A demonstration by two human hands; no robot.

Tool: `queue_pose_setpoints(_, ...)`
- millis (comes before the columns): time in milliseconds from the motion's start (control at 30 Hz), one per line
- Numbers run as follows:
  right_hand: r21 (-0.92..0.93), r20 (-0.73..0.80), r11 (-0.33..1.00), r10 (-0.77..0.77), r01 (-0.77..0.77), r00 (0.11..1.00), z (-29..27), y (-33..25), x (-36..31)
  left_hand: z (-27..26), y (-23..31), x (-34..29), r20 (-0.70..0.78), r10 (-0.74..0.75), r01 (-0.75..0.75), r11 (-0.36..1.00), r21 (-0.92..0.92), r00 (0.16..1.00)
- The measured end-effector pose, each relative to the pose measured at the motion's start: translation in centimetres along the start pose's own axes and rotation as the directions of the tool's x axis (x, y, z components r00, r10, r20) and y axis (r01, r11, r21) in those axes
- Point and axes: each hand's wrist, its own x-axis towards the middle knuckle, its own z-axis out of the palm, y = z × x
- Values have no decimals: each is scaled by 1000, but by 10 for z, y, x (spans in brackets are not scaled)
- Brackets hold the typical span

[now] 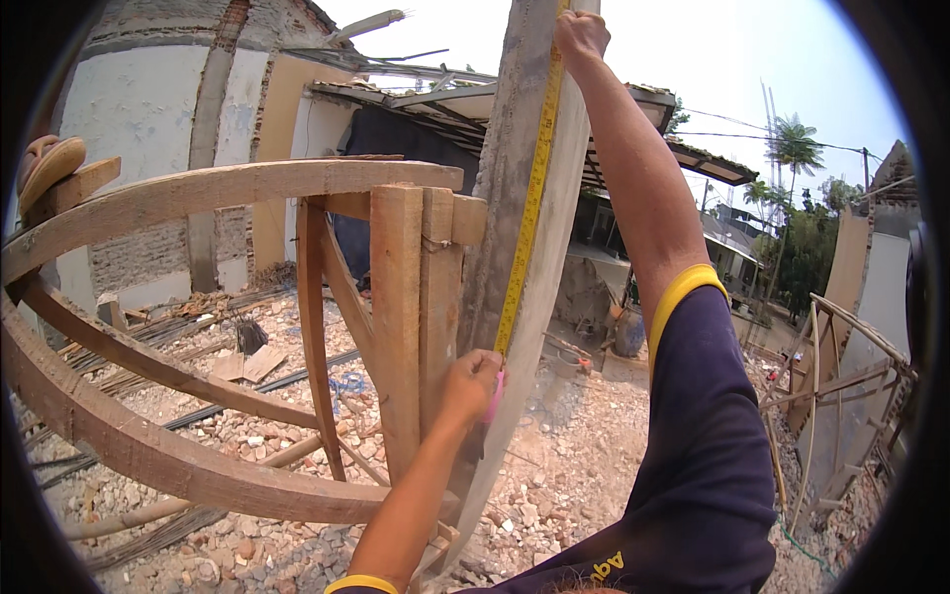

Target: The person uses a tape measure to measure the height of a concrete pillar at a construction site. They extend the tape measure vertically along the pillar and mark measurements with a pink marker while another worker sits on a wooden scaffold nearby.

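Note:
A yellow tape measure point(532, 198) is stretched along the face of a tall grey concrete column point(503, 129). High up, my right hand point(582, 38) is closed on the tape's upper part against the column. Lower down, my left hand point(469, 386) grips the tape's lower end, its fingers bent around it. A pink piece point(496, 394) shows beside those fingers; whether it is the tape's case I cannot tell. Left of the column, upright wooden boards point(398, 297) stand close to my left hand.
Curved wooden beams point(198, 475) reach left from the boards. A sandalled foot point(51, 166) rests on timber at far left. Broken rubble point(584, 445) covers the ground. Long rods point(129, 366) lie by a wall point(134, 119), and a pole frame point(831, 386) stands right.

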Motion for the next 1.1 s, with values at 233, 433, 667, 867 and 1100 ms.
queue_pose_setpoints(233,-60,-1,998,27,-27,1000,3,4,-4,6,-20,19,-128,17,4,987,163,992)
queue_pose_setpoints(433,-72,4,997,25,-25,1000,6,13,0,19,-17,22,-250,143,-33,917,399,958)
queue_pose_setpoints(667,-79,10,997,27,-26,1000,8,19,4,23,-14,27,-317,160,47,830,556,935)
queue_pose_setpoints(867,-88,12,996,20,-19,1000,10,22,12,27,-12,30,-319,194,36,804,593,928)
queue_pose_setpoints(1100,-102,17,995,25,-23,1000,13,27,17,26,-6,30,-291,146,48,820,570,946)
